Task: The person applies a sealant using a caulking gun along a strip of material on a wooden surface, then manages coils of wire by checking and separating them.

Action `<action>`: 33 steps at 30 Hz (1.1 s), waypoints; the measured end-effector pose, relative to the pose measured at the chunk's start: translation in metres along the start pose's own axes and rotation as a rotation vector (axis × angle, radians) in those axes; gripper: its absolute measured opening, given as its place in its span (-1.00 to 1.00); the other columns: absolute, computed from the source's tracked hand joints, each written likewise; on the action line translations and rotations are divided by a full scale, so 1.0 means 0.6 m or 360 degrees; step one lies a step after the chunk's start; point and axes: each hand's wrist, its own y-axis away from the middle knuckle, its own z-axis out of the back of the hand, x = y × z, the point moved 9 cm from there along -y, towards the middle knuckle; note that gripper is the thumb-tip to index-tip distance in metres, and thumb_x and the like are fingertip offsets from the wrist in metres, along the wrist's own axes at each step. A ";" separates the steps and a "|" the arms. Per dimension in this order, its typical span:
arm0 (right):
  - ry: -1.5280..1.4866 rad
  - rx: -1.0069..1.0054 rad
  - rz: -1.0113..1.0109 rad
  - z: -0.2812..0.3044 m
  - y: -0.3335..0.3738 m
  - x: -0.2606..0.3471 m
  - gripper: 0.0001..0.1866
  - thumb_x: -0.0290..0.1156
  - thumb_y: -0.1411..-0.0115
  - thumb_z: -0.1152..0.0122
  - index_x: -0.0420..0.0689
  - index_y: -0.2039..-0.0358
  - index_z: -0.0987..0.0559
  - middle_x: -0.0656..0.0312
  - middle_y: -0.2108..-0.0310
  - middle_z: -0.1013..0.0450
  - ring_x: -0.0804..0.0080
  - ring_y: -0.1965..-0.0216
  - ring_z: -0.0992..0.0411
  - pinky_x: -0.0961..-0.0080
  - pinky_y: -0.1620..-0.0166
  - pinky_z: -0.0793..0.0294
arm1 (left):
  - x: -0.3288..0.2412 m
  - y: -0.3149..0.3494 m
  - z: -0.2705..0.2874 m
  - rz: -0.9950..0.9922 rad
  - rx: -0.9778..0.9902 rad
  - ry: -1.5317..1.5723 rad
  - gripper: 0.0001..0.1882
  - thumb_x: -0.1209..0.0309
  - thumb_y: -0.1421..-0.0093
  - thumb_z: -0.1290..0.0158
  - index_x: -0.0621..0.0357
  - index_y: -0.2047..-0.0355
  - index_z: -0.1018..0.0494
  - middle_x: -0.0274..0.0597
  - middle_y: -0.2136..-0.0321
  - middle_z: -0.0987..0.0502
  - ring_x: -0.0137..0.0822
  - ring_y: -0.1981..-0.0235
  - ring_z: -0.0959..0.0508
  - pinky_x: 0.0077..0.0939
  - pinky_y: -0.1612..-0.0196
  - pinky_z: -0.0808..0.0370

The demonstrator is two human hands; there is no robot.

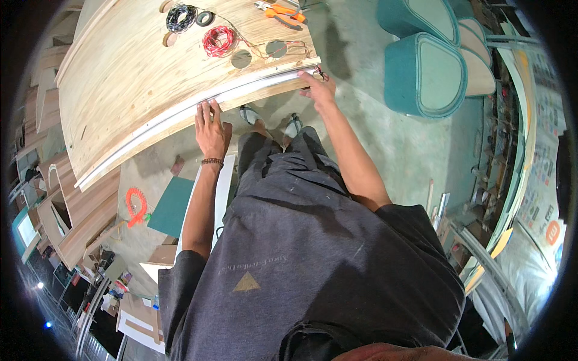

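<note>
A long white strip (150,128), likely a slim channel, lies along the near edge of a pale plywood panel (138,72). My left hand (211,133) rests with its fingers stretched over the strip near its middle, pressing on it. At the strip's right end, my right hand (320,90) grips, thumb on top and fingers at the panel's edge below. Short red and dark wires (322,73) stick out beside that hand. Farther back on the panel lie a red wire coil (219,41), a black-and-white wire coil (180,18) and a roll of dark tape (205,18).
Orange-handled pliers (282,13) lie at the panel's far right corner. Round holes (241,59) pierce the panel. Teal padded seats (424,75) stand to the right on the concrete floor. An orange coiled hose (137,206) and wooden furniture parts (84,210) are at left.
</note>
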 end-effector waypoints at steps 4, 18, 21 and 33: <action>0.0003 0.0010 0.0002 -0.006 0.007 0.007 -0.20 -0.30 0.04 -0.67 -0.33 -0.10 -0.38 0.01 0.04 -0.48 0.24 0.18 -0.58 0.39 0.44 -0.72 | 0.003 -0.001 -0.001 0.0020 0.0051 -0.0031 -0.15 0.24 -0.10 -0.21 0.14 -0.39 -0.20 0.12 -0.37 -0.24 0.09 -0.44 -0.18 -0.07 -0.48 -0.12; -0.0141 0.0140 -0.0044 -0.027 0.026 -0.012 -0.32 -0.31 -0.03 -0.63 -0.17 -0.12 -0.47 0.09 0.02 -0.52 0.19 0.09 -0.55 0.24 0.19 -0.73 | -0.094 -0.018 -0.002 -0.0234 -0.0203 0.0180 -0.12 0.32 -0.05 -0.31 0.04 -0.40 -0.24 0.10 -0.31 -0.32 0.10 -0.35 -0.30 -0.05 -0.40 -0.27; -0.0144 0.0142 -0.0024 -0.028 0.012 -0.019 -0.28 -0.38 -0.01 -0.63 -0.15 -0.15 -0.44 0.06 0.02 -0.53 0.21 0.12 -0.59 0.35 0.30 -0.73 | -0.098 -0.015 -0.033 -0.0217 -0.0249 0.0030 -0.08 0.33 -0.07 -0.26 0.02 -0.45 -0.15 0.07 -0.36 -0.26 0.08 -0.42 -0.22 0.00 -0.48 -0.15; -0.0041 0.0143 0.0206 -0.020 0.010 -0.009 -0.29 -0.31 -0.06 -0.62 -0.26 -0.15 -0.45 0.02 0.04 -0.55 0.19 0.15 -0.61 0.28 0.21 -0.74 | -0.104 -0.021 -0.021 -0.0192 -0.0175 0.0107 -0.11 0.26 -0.08 -0.28 0.02 -0.42 -0.21 0.05 -0.34 -0.29 0.05 -0.42 -0.22 0.03 -0.47 -0.12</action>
